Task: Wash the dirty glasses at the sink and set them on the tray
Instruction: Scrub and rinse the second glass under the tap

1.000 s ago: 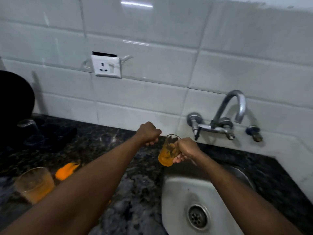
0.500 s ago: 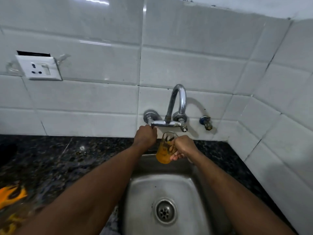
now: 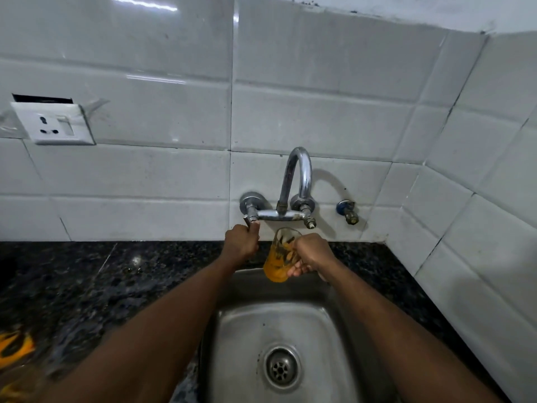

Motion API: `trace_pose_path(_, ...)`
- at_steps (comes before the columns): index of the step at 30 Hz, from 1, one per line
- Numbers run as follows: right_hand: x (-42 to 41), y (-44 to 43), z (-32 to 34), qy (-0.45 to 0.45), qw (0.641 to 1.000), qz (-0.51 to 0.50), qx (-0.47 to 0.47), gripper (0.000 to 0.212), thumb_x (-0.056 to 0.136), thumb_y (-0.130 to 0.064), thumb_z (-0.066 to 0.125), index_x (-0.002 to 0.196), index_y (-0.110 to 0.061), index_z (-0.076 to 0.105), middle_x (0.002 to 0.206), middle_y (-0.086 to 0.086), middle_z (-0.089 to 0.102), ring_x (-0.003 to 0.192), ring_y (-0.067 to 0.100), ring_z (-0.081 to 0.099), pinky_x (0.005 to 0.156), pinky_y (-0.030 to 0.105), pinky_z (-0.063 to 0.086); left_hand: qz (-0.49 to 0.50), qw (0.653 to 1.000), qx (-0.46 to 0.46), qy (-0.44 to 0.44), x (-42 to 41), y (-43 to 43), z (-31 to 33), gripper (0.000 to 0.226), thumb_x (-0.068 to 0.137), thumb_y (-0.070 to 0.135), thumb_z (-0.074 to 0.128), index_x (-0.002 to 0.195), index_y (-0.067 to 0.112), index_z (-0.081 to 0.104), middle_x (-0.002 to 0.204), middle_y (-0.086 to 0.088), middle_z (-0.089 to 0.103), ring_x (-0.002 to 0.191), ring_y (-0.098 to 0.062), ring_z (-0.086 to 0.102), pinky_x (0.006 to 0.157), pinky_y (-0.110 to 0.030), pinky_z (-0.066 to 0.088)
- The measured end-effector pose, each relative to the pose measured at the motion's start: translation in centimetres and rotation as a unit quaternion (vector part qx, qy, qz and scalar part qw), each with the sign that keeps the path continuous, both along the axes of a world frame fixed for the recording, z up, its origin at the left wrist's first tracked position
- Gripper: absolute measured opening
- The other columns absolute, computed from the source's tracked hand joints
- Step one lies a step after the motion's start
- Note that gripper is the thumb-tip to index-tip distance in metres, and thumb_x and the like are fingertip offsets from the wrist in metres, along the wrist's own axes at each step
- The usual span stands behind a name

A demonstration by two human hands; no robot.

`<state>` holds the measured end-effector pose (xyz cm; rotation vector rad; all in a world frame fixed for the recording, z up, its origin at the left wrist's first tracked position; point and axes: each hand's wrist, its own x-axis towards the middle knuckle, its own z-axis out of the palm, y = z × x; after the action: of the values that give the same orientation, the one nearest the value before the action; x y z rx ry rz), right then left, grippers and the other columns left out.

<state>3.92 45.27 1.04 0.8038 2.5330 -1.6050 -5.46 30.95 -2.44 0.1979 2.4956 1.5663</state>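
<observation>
Wall socket (image 3: 52, 123) far left, dark granite counter (image 3: 87, 286) below it. Our left hand (image 3: 241, 242) curls round the tap handle (image 3: 250, 221). Just right, below the faucet (image 3: 296, 175), we hold the orange-stained glass (image 3: 279, 257) rim up over the steel sink (image 3: 238, 330), our right hand (image 3: 312, 253) gripping its side.
</observation>
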Motion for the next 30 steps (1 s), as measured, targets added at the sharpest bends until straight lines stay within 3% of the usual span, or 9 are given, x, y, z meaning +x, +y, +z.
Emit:
trace_pose_path(6,0.6,-0.1,0.6,-0.009,0.998,-0.001,-0.059,0.036,0.102,-0.017,0.035,0.100,0.007,0.063,0.071,0.025,0.071,0.057,0.030,0.068,0.047,0.027,0.053,-0.094,0.913,0.187,-0.350,3.7,0.4,-2.9,0.068,0.093,0.068,0.039,0.119,0.011,0.063,0.115,-0.017,0.064,0.100,-0.034,0.060,0.090,-0.048,0.050)
trace_pose_path(10,1.5,-0.4,0.9,-0.013,0.994,0.019,-0.103,0.029,0.101,-0.014,0.040,0.098,0.003,0.064,0.075,0.020,0.072,0.057,0.025,0.068,0.048,0.026,0.053,-0.112,0.840,0.353,-0.398,5.1,1.5,-3.7,0.067,0.100,0.054,0.029,0.104,0.000,0.069,0.077,-0.018,0.065,0.055,-0.021,0.058,0.040,-0.021,0.047)
trace_pose_path(13,1.7,-0.2,0.1,0.094,0.992,-0.005,0.085,0.021,0.099,-0.014,0.048,0.091,-0.004,0.064,0.076,0.006,0.070,0.059,0.012,0.065,0.052,0.018,0.050,-0.035,0.874,0.326,-0.359,5.3,2.2,-3.4,0.054,0.101,0.042,0.029,0.093,0.002,0.064,0.060,-0.010,0.059,0.045,-0.017,0.049,0.030,-0.016,0.031)
trace_pose_path(15,2.0,-0.3,-0.4,0.248,0.941,-0.027,0.229,0.007,0.096,-0.011,0.056,0.094,-0.011,0.063,0.080,-0.004,0.064,0.068,0.005,0.061,0.059,0.015,0.049,0.000,0.889,0.300,-0.347,4.9,2.1,-3.4,0.052,0.101,0.042,0.032,0.099,0.001,0.064,0.062,-0.010,0.058,0.047,-0.018,0.049,0.030,-0.018,0.032)
trace_pose_path(17,2.4,-0.6,-0.8,0.300,0.929,0.018,0.213,0.010,0.094,-0.008,0.057,0.098,-0.013,0.064,0.087,-0.003,0.066,0.078,0.010,0.064,0.066,0.020,0.054,0.018,0.899,0.276,-0.339,4.6,1.9,-3.4,0.052,0.100,0.042,0.034,0.104,0.000,0.064,0.067,-0.012,0.059,0.047,-0.018,0.050,0.030,-0.019,0.034)
trace_pose_path(20,2.6,-0.8,-0.5,0.164,0.971,0.152,0.088,0.019,0.091,-0.002,0.055,0.093,-0.016,0.069,0.092,0.001,0.073,0.086,0.017,0.071,0.074,0.030,0.059,0.016,0.914,0.254,-0.316,4.0,1.5,-3.6,0.049,0.096,0.041,0.042,0.107,0.000,0.068,0.074,-0.015,0.066,0.045,-0.019,0.054,0.035,-0.020,0.038)
trace_pose_path(24,2.1,2.3,1.7,0.007,0.954,0.286,-0.085,0.045,0.075,0.010,0.054,0.116,-0.007,0.063,0.114,0.013,0.069,0.113,0.028,0.064,0.096,0.048,0.048,-0.108,0.902,0.262,-0.325,3.7,-0.5,-3.0,0.050,0.093,0.047,0.049,0.103,0.003,0.070,0.089,-0.018,0.070,0.043,-0.021,0.056,0.030,-0.015,0.032)
trace_pose_path(27,1.7,2.5,2.4,-0.076,0.914,0.395,0.054,0.056,0.077,0.014,0.060,0.122,-0.020,0.055,0.110,-0.006,0.061,0.112,0.020,0.056,0.093,0.029,0.047,-0.142,0.902,0.257,-0.316,3.6,-1.6,-1.4,0.044,0.095,0.040,0.049,0.104,0.001,0.066,0.079,-0.018,0.071,0.040,-0.019,0.055,0.026,-0.014,0.030)
trace_pose_path(30,1.6,1.3,1.8,0.005,0.853,0.478,0.212,0.075,0.078,0.007,0.064,0.136,-0.037,0.046,0.121,-0.019,0.055,0.115,0.004,0.053,0.104,0.026,0.044,-0.136,0.913,0.212,-0.320,2.5,-1.8,-0.8,0.039,0.094,0.039,0.048,0.098,0.003,0.062,0.071,-0.015,0.064,0.038,-0.019,0.051,0.027,-0.014,0.028)
